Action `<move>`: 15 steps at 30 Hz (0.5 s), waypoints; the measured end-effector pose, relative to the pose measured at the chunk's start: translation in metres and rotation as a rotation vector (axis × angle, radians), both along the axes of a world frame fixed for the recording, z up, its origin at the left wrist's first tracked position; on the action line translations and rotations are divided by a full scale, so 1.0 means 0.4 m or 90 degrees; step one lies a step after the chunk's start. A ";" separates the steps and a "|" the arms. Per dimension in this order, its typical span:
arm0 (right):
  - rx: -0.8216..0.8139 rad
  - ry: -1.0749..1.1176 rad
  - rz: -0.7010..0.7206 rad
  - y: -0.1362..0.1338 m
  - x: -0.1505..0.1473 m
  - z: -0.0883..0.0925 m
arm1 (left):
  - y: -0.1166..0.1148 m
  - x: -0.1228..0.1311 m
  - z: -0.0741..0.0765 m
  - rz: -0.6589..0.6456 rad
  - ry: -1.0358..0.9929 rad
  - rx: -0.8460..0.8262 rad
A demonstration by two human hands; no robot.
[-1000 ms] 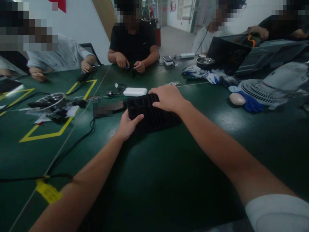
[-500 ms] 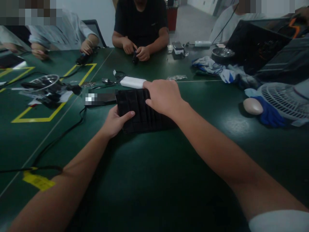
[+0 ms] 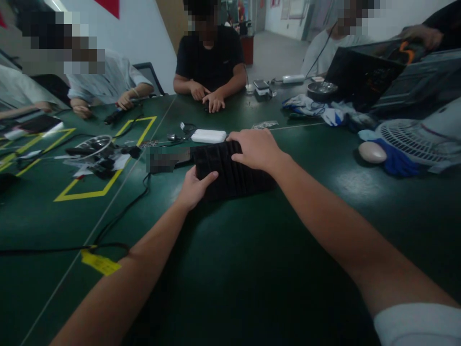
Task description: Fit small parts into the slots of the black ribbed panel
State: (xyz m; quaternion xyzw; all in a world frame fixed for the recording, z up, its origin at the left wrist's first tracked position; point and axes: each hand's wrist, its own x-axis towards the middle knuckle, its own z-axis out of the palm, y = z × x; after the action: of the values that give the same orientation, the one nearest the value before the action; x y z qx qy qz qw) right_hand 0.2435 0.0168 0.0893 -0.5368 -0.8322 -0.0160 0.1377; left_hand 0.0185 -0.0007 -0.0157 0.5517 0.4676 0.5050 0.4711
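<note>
I see my bare left hand (image 3: 194, 187) clamped on the 9 o'clock end of a flat, black, ribbed rectangle (image 3: 221, 175) over the smooth green table (image 3: 230, 269), its long axis pointing 9 to 3. A white, rounded, oblong block (image 3: 209, 136) lies beyond, towards 12. My bare right hand (image 3: 257, 150) clamps the rectangle's far edge, around 1 o'clock.

No legible text. Yellow tag (image 3: 101, 263) on black cable (image 3: 43, 251): faint print, too blurred to read. Dark shirt (image 3: 209, 65) of person across counter (image 3: 252, 250): small pale chest mark, unreadable. Notices (image 3: 293, 9) on far wall (image 3: 284, 28): too small. Red panel (image 3: 111, 6), upper left: cut off, wording cannot be told.
</note>
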 end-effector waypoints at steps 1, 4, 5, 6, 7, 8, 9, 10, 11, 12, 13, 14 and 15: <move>-0.003 0.001 0.000 -0.001 0.001 0.001 | 0.000 0.000 0.001 -0.010 -0.001 0.002; -0.005 0.011 0.002 -0.005 0.003 -0.002 | -0.002 0.001 0.004 -0.026 0.001 0.003; -0.003 0.015 0.003 -0.006 0.005 -0.005 | -0.003 0.001 0.005 -0.026 0.002 0.005; 0.001 0.020 0.003 -0.006 0.006 -0.010 | -0.004 0.001 0.005 -0.026 0.004 0.008; 0.006 0.026 0.004 -0.007 0.007 -0.014 | -0.004 0.001 0.004 -0.027 0.004 0.011; 0.011 0.032 0.007 -0.007 0.009 -0.019 | -0.004 0.001 0.004 -0.028 0.005 0.012; 0.016 0.038 0.011 -0.007 0.011 -0.024 | -0.005 0.001 0.003 -0.030 0.004 0.013; 0.020 0.042 0.018 -0.007 0.013 -0.029 | -0.005 0.001 0.002 -0.031 0.003 0.012; 0.022 0.046 0.025 -0.007 0.015 -0.033 | -0.005 0.002 0.001 -0.031 0.002 0.012; 0.024 0.049 0.032 -0.007 0.018 -0.036 | -0.005 0.002 0.001 -0.032 0.000 0.012; 0.026 0.052 0.039 -0.008 0.020 -0.038 | -0.005 0.003 0.000 -0.035 -0.004 0.013; 0.028 0.056 0.045 -0.009 0.021 -0.040 | -0.005 0.003 0.000 -0.042 -0.009 0.016; 0.030 0.061 0.050 -0.011 0.023 -0.041 | -0.005 0.004 -0.001 -0.049 -0.013 0.020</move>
State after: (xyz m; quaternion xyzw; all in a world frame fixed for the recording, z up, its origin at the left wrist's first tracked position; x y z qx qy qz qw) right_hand 0.2526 0.0125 0.0729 -0.5002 -0.8447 -0.0045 0.1902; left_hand 0.0200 -0.0026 -0.0159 0.5713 0.4331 0.4996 0.4862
